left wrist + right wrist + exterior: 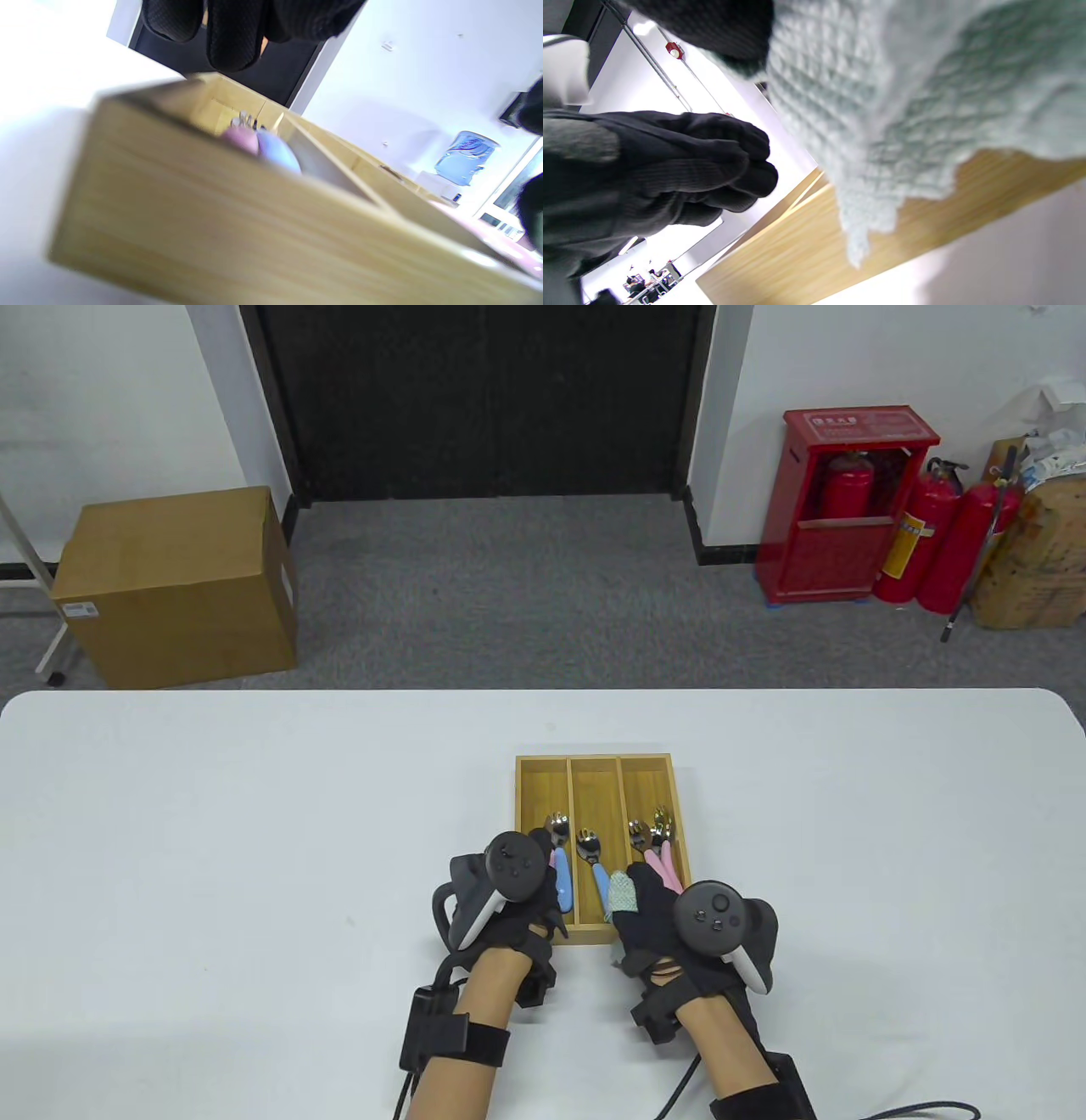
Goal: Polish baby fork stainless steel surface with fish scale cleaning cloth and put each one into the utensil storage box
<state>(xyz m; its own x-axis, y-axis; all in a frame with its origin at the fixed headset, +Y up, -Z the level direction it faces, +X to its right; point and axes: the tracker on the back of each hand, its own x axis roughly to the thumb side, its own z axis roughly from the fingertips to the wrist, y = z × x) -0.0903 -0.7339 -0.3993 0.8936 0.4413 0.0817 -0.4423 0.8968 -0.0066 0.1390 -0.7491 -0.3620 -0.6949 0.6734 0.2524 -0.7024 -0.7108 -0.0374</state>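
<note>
Placing seems finished: forks (587, 848) lie in the storage box (594, 768). Right hand (657, 912) pinches the cloth (622, 892); left hand's (517, 891) grip can't be told. Next, probably withdrawing.

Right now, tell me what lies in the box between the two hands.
In the table view, a blue-handled baby fork lies in the middle compartment, between the left hand and the right hand, which holds the cleaning cloth.
</note>
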